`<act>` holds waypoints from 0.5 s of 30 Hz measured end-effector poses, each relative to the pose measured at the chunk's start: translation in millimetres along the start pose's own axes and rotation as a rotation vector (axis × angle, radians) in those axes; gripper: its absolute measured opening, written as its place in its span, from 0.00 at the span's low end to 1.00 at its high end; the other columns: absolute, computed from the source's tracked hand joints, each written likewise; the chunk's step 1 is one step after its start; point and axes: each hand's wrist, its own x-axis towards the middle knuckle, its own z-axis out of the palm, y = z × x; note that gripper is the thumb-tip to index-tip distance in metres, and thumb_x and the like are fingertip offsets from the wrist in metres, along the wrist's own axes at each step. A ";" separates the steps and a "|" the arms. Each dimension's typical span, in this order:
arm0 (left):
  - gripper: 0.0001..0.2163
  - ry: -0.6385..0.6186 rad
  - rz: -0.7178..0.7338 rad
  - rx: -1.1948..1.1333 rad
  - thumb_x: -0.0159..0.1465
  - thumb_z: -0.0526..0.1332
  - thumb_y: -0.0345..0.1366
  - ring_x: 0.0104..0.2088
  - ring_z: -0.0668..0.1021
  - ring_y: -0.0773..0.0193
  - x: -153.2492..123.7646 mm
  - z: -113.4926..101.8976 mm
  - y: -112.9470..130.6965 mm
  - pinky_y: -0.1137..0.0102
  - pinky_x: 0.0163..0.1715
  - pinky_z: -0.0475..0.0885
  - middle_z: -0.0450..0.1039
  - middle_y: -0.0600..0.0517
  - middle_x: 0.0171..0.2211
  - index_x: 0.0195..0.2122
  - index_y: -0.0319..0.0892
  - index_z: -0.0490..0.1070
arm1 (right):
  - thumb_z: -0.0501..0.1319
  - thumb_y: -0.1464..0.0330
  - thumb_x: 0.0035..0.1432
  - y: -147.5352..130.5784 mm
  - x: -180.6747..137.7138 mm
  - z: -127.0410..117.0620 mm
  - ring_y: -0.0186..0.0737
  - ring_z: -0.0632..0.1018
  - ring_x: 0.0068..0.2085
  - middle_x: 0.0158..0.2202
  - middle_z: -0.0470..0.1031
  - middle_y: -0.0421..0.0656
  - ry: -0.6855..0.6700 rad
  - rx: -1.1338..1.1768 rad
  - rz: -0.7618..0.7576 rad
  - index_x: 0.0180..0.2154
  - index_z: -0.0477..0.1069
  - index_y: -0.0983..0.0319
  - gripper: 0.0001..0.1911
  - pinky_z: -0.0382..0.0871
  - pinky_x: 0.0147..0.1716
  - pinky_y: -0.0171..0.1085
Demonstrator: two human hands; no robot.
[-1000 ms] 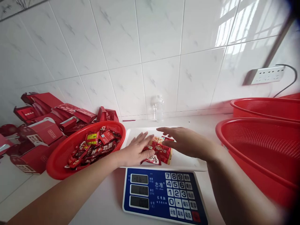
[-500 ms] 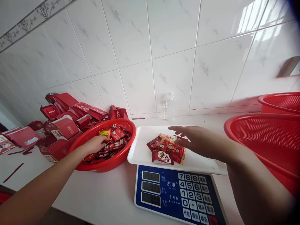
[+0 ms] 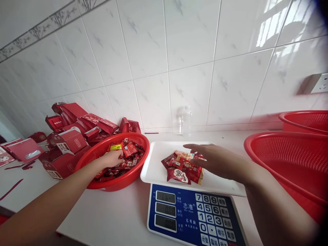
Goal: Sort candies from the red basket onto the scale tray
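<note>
My left hand (image 3: 112,158) reaches into a red mesh basket (image 3: 145,143) full of small wrapped snacks (image 3: 130,149). Its fingers are bent together down among the packets, and what they hold, if anything, is hidden. Over the white weighing tray (image 3: 151,171), my right hand (image 3: 211,158) is open with fingers stretched out to the left. It hovers at the right side of a small pile of red snack packets (image 3: 181,175), partly covering it; whether it touches them I cannot tell. The tray sits on a blue-panelled digital scale (image 3: 189,218).
Folded red gift boxes (image 3: 74,140) are heaped left of the basket against the tiled wall. More red baskets (image 3: 261,150) stand at the right. A clear plastic bottle (image 3: 186,119) is behind the tray. Red strips (image 3: 11,189) lie at the table's left.
My left hand has moved a little to the right within the basket. My right hand stays over the tray. The view has tilted slightly upward.
</note>
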 end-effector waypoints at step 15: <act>0.15 -0.014 0.128 -0.063 0.66 0.59 0.40 0.45 0.75 0.58 51.2 15.1 71.6 0.57 0.44 0.73 0.69 0.46 0.50 0.51 0.40 0.67 | 0.50 0.64 0.61 -3.7 -2.9 -2.4 0.47 0.76 0.50 0.51 0.76 0.46 0.023 0.028 -0.021 0.60 0.62 0.57 0.25 0.72 0.44 0.45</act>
